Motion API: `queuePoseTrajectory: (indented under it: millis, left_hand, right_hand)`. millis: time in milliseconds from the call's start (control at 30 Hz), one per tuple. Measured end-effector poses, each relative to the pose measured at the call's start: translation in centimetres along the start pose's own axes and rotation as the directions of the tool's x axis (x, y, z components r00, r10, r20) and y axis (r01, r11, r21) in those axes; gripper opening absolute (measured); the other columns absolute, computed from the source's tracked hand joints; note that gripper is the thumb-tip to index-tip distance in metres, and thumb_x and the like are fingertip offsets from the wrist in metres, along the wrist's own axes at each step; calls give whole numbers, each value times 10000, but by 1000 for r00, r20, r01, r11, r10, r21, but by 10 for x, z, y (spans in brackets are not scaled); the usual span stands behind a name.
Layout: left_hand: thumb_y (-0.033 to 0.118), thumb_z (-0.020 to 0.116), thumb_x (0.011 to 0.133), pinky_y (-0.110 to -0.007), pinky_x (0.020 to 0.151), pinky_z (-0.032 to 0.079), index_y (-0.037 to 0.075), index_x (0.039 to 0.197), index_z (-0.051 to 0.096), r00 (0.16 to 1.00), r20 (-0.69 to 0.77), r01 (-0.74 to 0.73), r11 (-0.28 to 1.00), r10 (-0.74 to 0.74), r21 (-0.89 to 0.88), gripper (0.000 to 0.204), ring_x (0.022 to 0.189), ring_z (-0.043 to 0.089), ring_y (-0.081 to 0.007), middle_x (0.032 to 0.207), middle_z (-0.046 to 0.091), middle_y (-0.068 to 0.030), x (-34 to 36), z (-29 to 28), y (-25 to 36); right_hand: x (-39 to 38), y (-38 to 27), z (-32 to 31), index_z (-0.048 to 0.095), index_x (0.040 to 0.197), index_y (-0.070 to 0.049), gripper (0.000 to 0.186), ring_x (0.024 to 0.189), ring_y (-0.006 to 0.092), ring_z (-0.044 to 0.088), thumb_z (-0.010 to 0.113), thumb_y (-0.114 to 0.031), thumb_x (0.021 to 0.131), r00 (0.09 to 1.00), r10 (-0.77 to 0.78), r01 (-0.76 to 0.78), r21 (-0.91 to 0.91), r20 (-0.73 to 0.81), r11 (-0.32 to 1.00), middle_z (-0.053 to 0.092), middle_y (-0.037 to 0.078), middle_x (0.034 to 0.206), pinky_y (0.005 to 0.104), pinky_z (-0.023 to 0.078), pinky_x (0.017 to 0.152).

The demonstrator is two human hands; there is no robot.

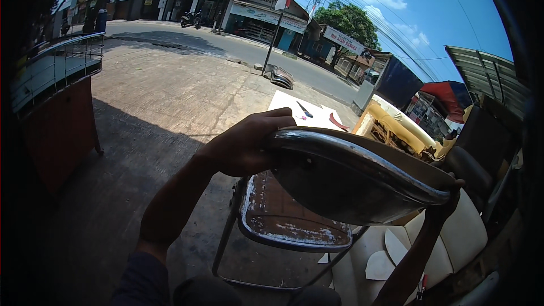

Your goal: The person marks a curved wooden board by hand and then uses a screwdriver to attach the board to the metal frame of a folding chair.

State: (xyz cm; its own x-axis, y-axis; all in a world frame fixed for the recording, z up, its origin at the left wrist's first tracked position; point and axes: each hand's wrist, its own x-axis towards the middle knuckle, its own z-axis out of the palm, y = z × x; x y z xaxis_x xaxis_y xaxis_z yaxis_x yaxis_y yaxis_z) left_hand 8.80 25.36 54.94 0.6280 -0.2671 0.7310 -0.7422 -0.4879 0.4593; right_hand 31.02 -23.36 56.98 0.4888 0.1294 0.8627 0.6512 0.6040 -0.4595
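My left hand (pixel 247 143) grips the left end of a chair seat (pixel 340 178) with a shiny metal rim and a dark underside. At the other end, the fingers of my right hand (pixel 445 204) close round its edge. It is tilted up in front of me, so its upper face is mostly hidden. Under it stands a metal-framed chair (pixel 294 231) with a worn brown panel and flaking white patches along its edge. The held piece covers part of that chair.
Beyond my hands lies a white board (pixel 289 102) with a dark-bladed tool and a red curved strip. Cream cushions (pixel 442 238) with white cut pieces (pixel 381 265) are at the right. A red cart (pixel 59 130) stands left; a flagpole (pixel 272 45) rises near the street.
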Motion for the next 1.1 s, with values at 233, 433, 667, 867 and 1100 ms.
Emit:
queuePoseTrajectory:
  millis: [233,433,667,867,1100]
  left_hand:
    - [152,853,801,-365,822,522,-2,1068,660,995,69,-67,991,75,-112,363,930,626,-204,987,591,-80,3,-3,-4]
    - [125,840,820,-362,844,539,-20,1105,657,983,138,-72,940,124,-335,368,991,637,-189,1023,615,-95,10,-2,-16]
    - [72,775,864,-353,913,548,-5,1208,614,973,154,-94,903,173,-420,388,1024,656,-193,1046,668,-119,12,18,-21]
    - [38,753,871,-402,957,524,-20,1173,614,981,195,11,994,10,-109,338,1076,650,-270,1094,638,-164,21,41,14]
    - [72,763,884,-405,934,525,-1,1185,607,975,214,85,992,-65,-88,347,1053,640,-238,1093,652,-138,13,53,19]
  right_hand:
    - [-3,4,11,611,849,-13,555,791,198,545,375,-440,1114,998,0,4,-78,59,997,537,68,777,372,492,777]
    - [-9,5,2,553,846,-100,478,787,186,537,360,-440,1120,986,153,-157,70,61,985,527,34,814,397,495,887]
    - [-3,28,40,426,686,-153,480,594,160,396,352,-361,1112,948,154,-110,168,-279,980,397,13,618,336,413,649]
    - [23,70,-91,547,895,-127,370,931,171,562,408,-409,1090,987,161,-159,121,-2,980,569,31,831,369,458,935]
    - [19,114,-37,572,918,-72,336,719,186,546,391,-282,1109,975,221,-222,199,30,954,575,68,772,318,486,702]
